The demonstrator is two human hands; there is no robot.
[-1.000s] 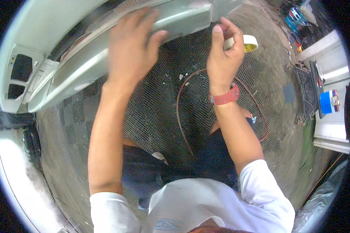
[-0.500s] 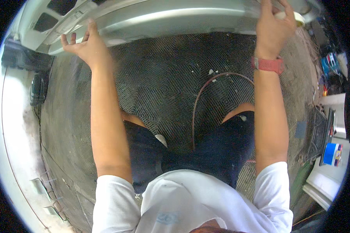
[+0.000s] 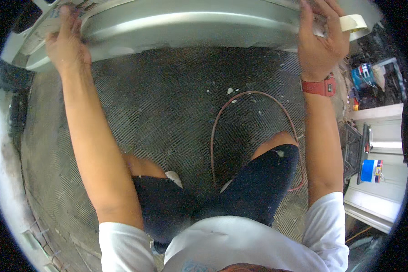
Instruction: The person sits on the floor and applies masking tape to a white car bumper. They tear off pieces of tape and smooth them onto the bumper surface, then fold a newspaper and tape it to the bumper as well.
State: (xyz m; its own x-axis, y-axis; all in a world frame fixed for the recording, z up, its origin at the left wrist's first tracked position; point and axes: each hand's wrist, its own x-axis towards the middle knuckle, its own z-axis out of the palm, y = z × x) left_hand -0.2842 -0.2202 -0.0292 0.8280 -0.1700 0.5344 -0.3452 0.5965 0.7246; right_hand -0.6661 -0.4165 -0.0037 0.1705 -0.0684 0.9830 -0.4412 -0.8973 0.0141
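A silver-grey car body panel [image 3: 199, 25] curves across the top of the view. Against its left part is my left hand [image 3: 69, 47], fingers pointing up and somewhat apart, with no object seen in it. My right hand [image 3: 323, 45] is at the panel's right end, its fingers curled and their tips partly hidden. A roll of pale masking tape [image 3: 354, 22] sticks out from the outer side of that hand, held by it. I cannot make out whether a strip of tape runs between the two hands.
A thin reddish hose [image 3: 254, 93] loops over the dark ridged floor [image 3: 167, 90], near small white scraps. At the right, a blue-and-white can [image 3: 371, 171] stands by a black grated stand [image 3: 352, 152] and white panels. Another blue container [image 3: 362, 76] lies farther off among clutter.
My left hand has moved left along the panel, its fingers now pointing more upward. My right hand stays near the panel's right end, and the tape roll shows more fully. The view has shifted slightly.
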